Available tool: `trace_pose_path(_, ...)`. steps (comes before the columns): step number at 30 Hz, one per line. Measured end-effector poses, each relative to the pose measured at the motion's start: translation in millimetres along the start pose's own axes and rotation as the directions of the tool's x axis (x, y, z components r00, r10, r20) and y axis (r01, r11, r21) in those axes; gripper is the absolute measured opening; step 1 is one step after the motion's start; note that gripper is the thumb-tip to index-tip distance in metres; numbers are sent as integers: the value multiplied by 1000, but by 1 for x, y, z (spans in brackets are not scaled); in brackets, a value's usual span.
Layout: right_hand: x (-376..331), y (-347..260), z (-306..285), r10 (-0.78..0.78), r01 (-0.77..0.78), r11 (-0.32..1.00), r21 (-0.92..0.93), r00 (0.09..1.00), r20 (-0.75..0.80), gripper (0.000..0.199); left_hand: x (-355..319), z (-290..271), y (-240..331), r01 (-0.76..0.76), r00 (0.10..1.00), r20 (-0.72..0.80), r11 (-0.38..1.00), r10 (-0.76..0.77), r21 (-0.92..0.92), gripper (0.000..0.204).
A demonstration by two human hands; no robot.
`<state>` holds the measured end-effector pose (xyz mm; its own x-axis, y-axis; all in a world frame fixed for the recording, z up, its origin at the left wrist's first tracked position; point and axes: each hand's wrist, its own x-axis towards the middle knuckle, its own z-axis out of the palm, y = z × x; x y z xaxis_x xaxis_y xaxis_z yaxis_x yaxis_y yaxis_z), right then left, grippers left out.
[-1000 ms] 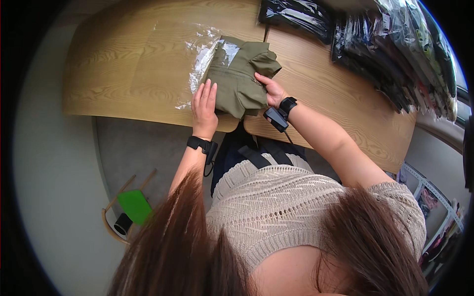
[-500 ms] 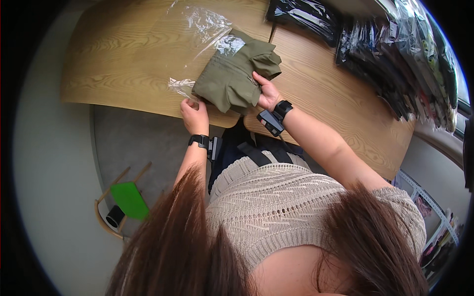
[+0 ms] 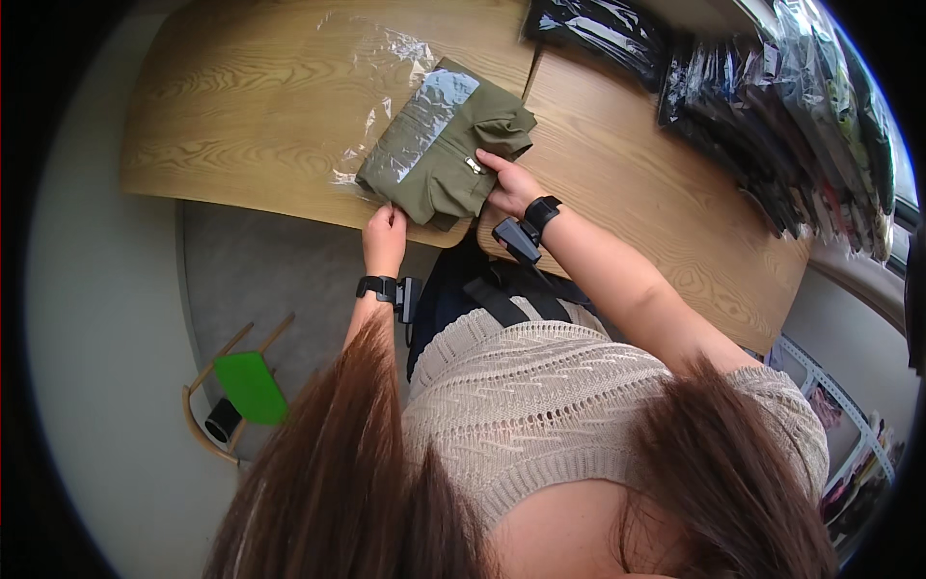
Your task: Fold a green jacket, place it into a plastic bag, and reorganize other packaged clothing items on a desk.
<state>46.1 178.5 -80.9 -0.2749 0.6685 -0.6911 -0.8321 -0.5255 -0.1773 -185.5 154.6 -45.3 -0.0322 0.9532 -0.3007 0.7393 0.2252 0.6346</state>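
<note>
The olive garment (image 3: 424, 159), folded into a bundle, lies on the wooden table (image 3: 222, 106) near its front edge, between the person's two hands. The right hand (image 3: 514, 183) grips its right side: the thumb rests on top of the cloth, just beside a pale zip pull (image 3: 473, 166), while the other fingers go under the fold and are mostly hidden. The left hand (image 3: 384, 234) is at the near left edge of the bundle, its fingers curled and pressed together, pinching the edge of a clear plastic bag (image 3: 403, 46); whether any cloth is caught in that pinch, I cannot tell.

The bag spreads over the table beyond and to the left of the garment, crinkled and shiny. Its film covers the left part of the garment, where a broad pale glare runs across the cloth; the right part, with its bunched folds, looks uncovered, and the exact line of the bag's mouth is hard to make out.

At the far side of the table lies a dark package (image 3: 598, 34) in glossy clear film. To its right, a row of bagged garments (image 3: 743, 125) leans closely packed, mostly dark pieces, each in transparent wrapping
</note>
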Motion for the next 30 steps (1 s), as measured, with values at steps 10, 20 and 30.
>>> trace_pose_path(10, -20, -20, 43, 125, -127, 978, -165, 992, -25, 30, -43, 4, 58, -557, 697, 521, 830, 494, -42, 56)
trace_pose_path(20, -13, -7, 48, 220, -221, 974, 52, 975, 20, 34, 15, 125, 38, -454, 891, 131, 843, 435, 289, 44)
trace_pose_path(30, 19, 1, 26, 312, -318, 946, 63, 947, 80, 35, 27, 139, 11, -304, 944, 202, 923, 259, 237, 50)
